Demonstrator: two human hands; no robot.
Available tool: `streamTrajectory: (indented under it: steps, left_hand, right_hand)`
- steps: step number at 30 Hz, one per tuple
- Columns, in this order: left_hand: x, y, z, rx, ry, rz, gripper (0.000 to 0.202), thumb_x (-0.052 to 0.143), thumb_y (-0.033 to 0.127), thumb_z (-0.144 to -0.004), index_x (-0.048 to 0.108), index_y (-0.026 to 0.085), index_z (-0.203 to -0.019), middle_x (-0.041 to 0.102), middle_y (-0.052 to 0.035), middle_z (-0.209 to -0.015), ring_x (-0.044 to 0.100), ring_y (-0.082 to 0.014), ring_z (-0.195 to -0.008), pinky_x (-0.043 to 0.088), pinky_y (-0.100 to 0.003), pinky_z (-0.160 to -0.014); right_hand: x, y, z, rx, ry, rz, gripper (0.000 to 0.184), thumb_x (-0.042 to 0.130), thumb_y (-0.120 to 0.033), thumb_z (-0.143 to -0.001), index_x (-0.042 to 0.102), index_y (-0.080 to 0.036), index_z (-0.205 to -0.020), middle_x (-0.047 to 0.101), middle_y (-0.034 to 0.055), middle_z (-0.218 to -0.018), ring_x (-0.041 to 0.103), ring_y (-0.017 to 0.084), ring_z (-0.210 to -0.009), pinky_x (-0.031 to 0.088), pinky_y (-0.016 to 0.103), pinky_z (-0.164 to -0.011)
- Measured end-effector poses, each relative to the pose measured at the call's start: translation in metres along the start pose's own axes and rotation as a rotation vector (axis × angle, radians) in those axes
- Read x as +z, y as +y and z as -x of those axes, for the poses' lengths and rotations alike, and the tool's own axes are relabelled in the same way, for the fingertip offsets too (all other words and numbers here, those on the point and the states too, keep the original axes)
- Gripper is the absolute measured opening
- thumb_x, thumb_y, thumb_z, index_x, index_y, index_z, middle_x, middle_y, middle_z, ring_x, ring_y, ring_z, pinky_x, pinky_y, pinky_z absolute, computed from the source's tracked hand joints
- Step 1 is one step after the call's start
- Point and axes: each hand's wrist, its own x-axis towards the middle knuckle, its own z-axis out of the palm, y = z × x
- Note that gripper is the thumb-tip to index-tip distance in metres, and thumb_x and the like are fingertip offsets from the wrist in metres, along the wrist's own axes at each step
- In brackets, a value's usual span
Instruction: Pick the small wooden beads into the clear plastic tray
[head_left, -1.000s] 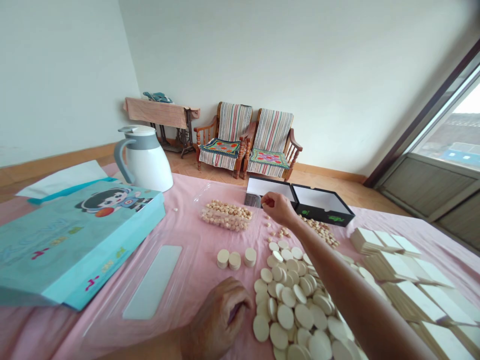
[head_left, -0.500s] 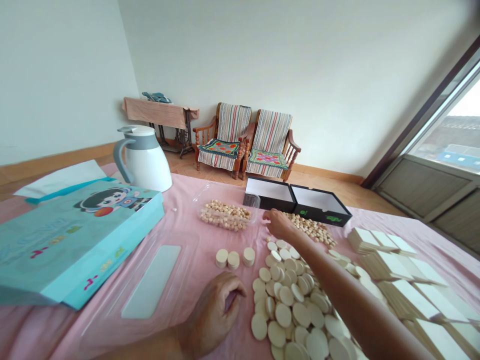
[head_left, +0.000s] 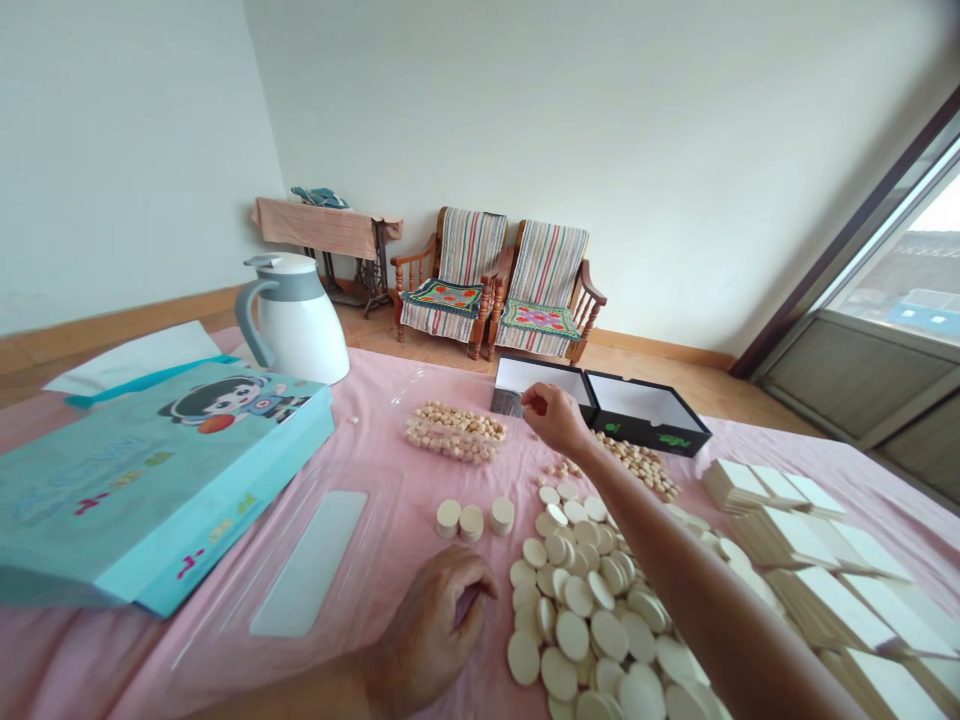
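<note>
Small wooden pieces: many of these pale nubs [head_left: 454, 432] lie in the clear plastic tray [head_left: 403, 398], at the middle of the pink tablecloth [head_left: 375, 385]; a loose heap [head_left: 643, 470] sits farther right, beside the black boxes [head_left: 660, 436], with a few strays just left of it.
Right hand: it [head_left: 556, 416] hangs past the tray's right end, in front of the left black box, fingers bent in and thumb close to the index finger; whether a piece is pinched there I cannot tell.
Left hand: loosely curled, thumb side up, it [head_left: 436, 632] is nearest the three short stacks of round wooden discs [head_left: 471, 522]; its hollow is dark, so I cannot tell if it has hold of anything.
Handling: each nub looks light, hard and dry, unlikely to break but apt to roll; a thumb-and-fingertip pinch across its sides should suit.
Tray: probably thin and bendy, best held low at both end walls.
Disc pile: flat rounds [head_left: 576, 597] spread on the near right, left of the stacked rectangular wooden boards [head_left: 795, 532].
Far left: white-and-grey jug [head_left: 298, 325], upright behind the turquoise box [head_left: 217, 480].
</note>
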Motion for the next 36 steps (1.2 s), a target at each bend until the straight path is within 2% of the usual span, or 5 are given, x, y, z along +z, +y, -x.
streamTrajectory:
  steps: [9,18,27,31,36]
  left_hand:
    - [0.0,-0.002,0.001,0.026,-0.005,-0.005,0.025,0.045,-0.001,-0.07,0.06,0.017,-0.078,0.061,-0.0012,-0.077,0.056,-0.0145,-0.077,0.041,-0.025,-0.073]
    - [0.001,-0.003,0.001,0.04,-0.01,-0.027,0.026,0.043,-0.001,-0.072,0.059,0.018,-0.079,0.062,-0.0016,-0.078,0.056,-0.0149,-0.079,0.041,-0.025,-0.074]
    - [0.0,-0.002,0.0,0.036,-0.014,-0.039,0.027,0.043,-0.001,-0.071,0.059,0.018,-0.079,0.062,-0.0021,-0.079,0.057,-0.0152,-0.079,0.042,-0.025,-0.074]
    - [0.0,-0.001,0.0,0.038,-0.024,-0.036,0.026,0.043,-0.001,-0.071,0.059,0.018,-0.078,0.062,-0.0021,-0.079,0.057,-0.0155,-0.08,0.042,-0.026,-0.075]
    - [-0.003,0.0,0.001,0.027,-0.037,-0.039,0.023,0.044,0.002,-0.073,0.06,0.018,-0.078,0.061,-0.0028,-0.078,0.056,-0.0158,-0.078,0.042,-0.026,-0.073]
  right_hand:
    - [-0.006,-0.016,0.003,0.072,0.023,-0.127,0.02,0.049,-0.014,-0.073,0.064,-0.018,-0.085,0.067,0.0008,-0.074,0.062,0.013,-0.069,0.043,0.022,-0.066]
    - [-0.003,0.013,0.05,-0.013,-0.581,0.34,0.017,0.055,-0.007,-0.066,0.067,-0.015,-0.075,0.069,0.0078,-0.079,0.06,0.016,-0.073,0.037,0.022,-0.061]
    - [-0.004,0.015,0.049,0.041,-0.37,0.306,0.02,0.05,-0.004,-0.065,0.064,-0.014,-0.076,0.064,0.0063,-0.078,0.057,0.014,-0.074,0.037,0.022,-0.065]
    - [-0.012,-0.007,0.03,-0.012,-0.05,0.099,0.015,0.051,-0.008,-0.066,0.061,-0.016,-0.074,0.057,0.0011,-0.07,0.052,0.011,-0.064,0.039,0.021,-0.063]
    - [-0.006,-0.044,0.014,-0.081,-0.018,-0.117,0.014,0.052,-0.012,-0.071,0.062,-0.017,-0.08,0.057,0.0004,-0.075,0.053,0.009,-0.062,0.042,0.021,-0.063]
